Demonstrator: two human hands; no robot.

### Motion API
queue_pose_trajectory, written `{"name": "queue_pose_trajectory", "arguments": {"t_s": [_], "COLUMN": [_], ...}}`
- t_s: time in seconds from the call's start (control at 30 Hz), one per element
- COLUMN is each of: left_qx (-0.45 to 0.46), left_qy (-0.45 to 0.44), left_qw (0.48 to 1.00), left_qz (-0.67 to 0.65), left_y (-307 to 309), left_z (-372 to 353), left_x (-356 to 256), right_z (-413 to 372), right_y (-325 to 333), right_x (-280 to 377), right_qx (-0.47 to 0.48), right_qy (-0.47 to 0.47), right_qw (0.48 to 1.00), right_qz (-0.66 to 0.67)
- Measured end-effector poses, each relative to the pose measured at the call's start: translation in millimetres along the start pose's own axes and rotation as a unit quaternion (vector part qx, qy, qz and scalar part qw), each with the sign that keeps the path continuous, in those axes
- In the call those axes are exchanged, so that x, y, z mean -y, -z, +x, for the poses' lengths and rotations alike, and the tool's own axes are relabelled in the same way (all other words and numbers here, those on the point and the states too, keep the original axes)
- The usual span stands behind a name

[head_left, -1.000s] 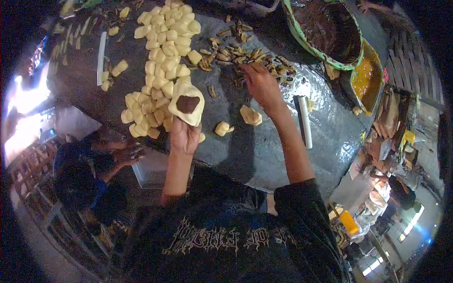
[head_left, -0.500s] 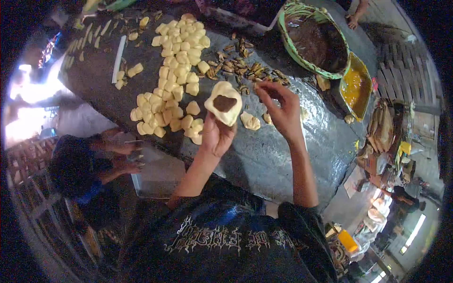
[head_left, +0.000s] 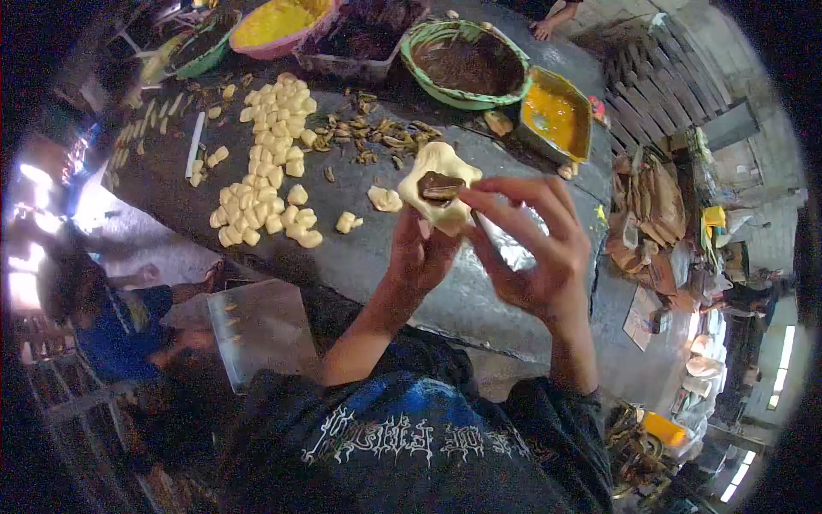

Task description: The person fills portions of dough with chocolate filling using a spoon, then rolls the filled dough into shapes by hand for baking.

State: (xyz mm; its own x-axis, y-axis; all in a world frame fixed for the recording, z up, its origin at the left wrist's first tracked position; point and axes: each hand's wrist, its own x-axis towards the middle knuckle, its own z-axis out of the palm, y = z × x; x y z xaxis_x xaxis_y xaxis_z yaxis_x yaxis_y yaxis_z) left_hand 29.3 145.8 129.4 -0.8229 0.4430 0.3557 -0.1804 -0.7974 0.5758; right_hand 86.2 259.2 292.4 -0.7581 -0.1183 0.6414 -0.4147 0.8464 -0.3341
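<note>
A flattened piece of pale dough point(head_left: 437, 158) rests on the fingers of my left hand point(head_left: 421, 257), which holds it up from below. Dark brown filling point(head_left: 439, 187) lies in its middle, with a slim brown piece on top. My right hand point(head_left: 539, 248) touches the right side of the dough, thumb and index finger close to the filling; whether they still pinch the slim piece is hard to tell. Beyond my hands, brown slices point(head_left: 368, 133) are scattered on the dark table point(head_left: 360, 248). Many pale dough pieces point(head_left: 274, 154) are heaped to the left.
A green basin of brown filling point(head_left: 467, 64) and a container of yellow liquid point(head_left: 556, 111) stand at the back right. Farther left are a dark crate point(head_left: 351, 60) and a pink basin point(head_left: 278, 26). A co-worker point(head_left: 128, 317) is at the left beside a metal tray point(head_left: 265, 330).
My right hand has moved in to the dough, and a slim brown piece now shows on the filling. The view has shifted, bringing more basins into sight. The co-worker and tray look different in position.
</note>
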Motion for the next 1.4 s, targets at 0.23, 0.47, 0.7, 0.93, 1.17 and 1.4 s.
{"name": "queue_pose_trajectory", "arguments": {"t_s": [0.23, 0.47, 0.7, 0.93, 1.17, 1.4], "left_qx": [-0.044, 0.067, 0.160, 0.101, 0.088, 0.088], "left_qy": [0.046, 0.127, 0.140, 0.103, 0.122, 0.247], "left_qw": [0.998, 0.935, 0.954, 0.985, 0.925, 0.744], "left_qz": [0.007, -0.323, -0.213, 0.090, 0.349, 0.614], "left_y": [-94.1, -121.9, -131.8, -136.6, -45.1, 61.4], "left_z": [-60.0, -90.4, -78.0, -62.9, -68.1, -81.0], "left_x": [20.5, 42.8, 23.1, -0.8, 23.3, 94.2], "right_z": [-116.8, -140.5, -128.6, -142.4, -189.0, -275.1], "right_y": [62.1, 110.8, 118.3, 93.8, 8.5, -124.9], "right_x": [3.7, 19.5, 25.8, 22.7, -23.7, -82.2], "right_qx": [-0.007, -0.042, -0.034, -0.068, -0.081, -0.024], "right_qy": [0.173, 0.129, -0.024, -0.166, -0.251, -0.458], "right_qw": [0.971, 0.987, 0.998, 0.983, 0.962, 0.883], "right_qz": [-0.166, -0.084, 0.048, 0.045, 0.071, 0.098]}}
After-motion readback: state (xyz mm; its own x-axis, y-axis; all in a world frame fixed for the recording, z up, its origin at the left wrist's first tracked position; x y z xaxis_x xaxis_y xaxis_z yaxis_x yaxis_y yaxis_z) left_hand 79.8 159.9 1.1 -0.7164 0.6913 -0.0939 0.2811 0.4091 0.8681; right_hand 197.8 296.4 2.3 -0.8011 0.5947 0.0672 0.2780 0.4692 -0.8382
